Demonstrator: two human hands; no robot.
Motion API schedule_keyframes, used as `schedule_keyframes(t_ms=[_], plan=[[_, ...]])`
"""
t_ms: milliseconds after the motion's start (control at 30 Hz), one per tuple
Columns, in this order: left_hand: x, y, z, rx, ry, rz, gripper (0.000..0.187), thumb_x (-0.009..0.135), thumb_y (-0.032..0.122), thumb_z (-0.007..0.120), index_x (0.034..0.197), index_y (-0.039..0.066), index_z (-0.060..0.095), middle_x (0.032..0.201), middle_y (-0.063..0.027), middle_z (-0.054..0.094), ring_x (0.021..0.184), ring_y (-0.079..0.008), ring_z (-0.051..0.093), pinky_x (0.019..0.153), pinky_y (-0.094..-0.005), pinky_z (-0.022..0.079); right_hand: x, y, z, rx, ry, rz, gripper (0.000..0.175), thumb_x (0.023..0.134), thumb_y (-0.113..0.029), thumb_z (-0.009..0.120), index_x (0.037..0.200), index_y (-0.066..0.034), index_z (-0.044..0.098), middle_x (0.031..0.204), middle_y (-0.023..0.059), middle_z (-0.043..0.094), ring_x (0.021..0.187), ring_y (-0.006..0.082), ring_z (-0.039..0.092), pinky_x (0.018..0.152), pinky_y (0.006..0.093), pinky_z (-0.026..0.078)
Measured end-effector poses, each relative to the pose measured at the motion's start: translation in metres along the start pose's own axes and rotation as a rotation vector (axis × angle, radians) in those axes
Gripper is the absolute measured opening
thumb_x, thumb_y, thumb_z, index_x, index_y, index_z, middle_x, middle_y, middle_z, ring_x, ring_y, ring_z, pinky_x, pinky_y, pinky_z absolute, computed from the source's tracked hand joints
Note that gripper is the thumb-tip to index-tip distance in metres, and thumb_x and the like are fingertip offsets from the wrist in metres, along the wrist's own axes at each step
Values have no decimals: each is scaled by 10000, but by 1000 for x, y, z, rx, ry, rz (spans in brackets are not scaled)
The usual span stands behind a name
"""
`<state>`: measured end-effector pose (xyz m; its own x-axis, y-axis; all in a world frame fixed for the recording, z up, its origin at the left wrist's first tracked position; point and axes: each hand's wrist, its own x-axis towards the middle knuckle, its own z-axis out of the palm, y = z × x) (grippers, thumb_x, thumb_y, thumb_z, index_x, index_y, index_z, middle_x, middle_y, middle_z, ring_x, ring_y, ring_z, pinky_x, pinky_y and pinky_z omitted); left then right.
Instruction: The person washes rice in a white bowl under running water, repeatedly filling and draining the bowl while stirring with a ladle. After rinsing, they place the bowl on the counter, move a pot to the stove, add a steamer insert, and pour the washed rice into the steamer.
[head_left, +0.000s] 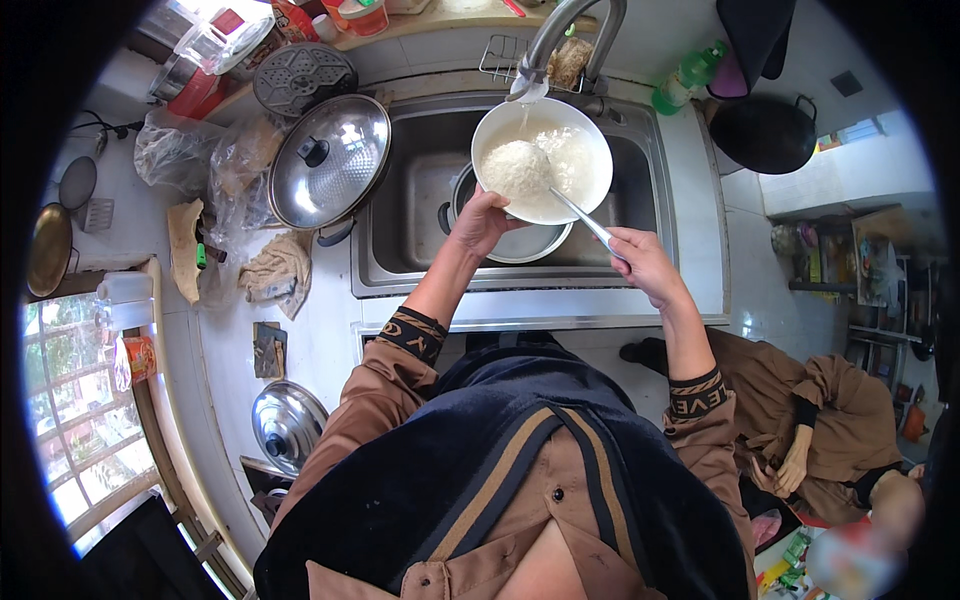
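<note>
My left hand (484, 223) grips the lower left rim of a white bowl (598, 150), which holds cloudy water and a mound of white rice-like grains (517, 169). Water runs into the bowl from the curved metal faucet (538, 56) above it. The fingers of my right hand (646, 262) are closed around the handle of a metal spoon (581, 214), whose head is hidden in the bowl's contents. Beneath the bowl, a metal pot (525, 244) with dark handles stands in the stainless-steel sink (405, 259), partly covered by the bowl.
Left of the sink lie a glass-and-metal lid (330, 161), plastic bags (244, 165) and a cloth (277, 266). A green bottle (686, 79) stands behind the sink's right corner; a black wok (761, 135) is at the right. Another person (832, 412) crouches or sits at the lower right.
</note>
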<state>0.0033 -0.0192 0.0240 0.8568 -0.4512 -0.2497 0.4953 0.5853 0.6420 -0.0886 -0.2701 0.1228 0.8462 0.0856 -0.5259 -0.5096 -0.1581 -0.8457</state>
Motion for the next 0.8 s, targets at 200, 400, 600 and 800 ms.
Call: schedule_keyframes(t_ms=[200, 400, 600, 800], plan=[[0, -1, 0, -59, -29, -17, 746, 743, 162, 615, 1437, 50, 365, 1380, -152, 509, 1249, -327, 533, 1026, -565, 439, -11, -10, 2, -369, 238, -275, 264, 963, -130, 524, 1152, -15, 668, 602, 31, 544, 505, 126, 494, 498, 289, 395], [-2, -1, 0, -79, -58, -24, 753, 740, 164, 616, 1437, 39, 360, 1380, -166, 504, 1248, -337, 531, 1037, -571, 425, -21, -34, 5, -1078, 567, -710, 284, 909, -117, 560, 1167, -52, 662, 751, 135, 667, 588, 327, 625, 536, 393, 483], [-4, -3, -3, -58, -29, -28, 749, 740, 156, 608, 1434, 25, 359, 1373, -173, 504, 1240, -338, 534, 1040, -565, 425, -5, -47, -1, -1481, 608, -697, 243, 869, -71, 556, 1080, -32, 670, 733, 147, 655, 598, 336, 646, 521, 422, 512], [-7, -1, -4, 19, 6, 16, 739, 746, 153, 602, 1432, 37, 353, 1365, -159, 504, 1221, -323, 545, 1019, -555, 447, -15, -45, -15, -1336, 389, -459, 162, 893, -102, 507, 894, 3, 630, 731, 219, 641, 670, 379, 655, 653, 483, 521]])
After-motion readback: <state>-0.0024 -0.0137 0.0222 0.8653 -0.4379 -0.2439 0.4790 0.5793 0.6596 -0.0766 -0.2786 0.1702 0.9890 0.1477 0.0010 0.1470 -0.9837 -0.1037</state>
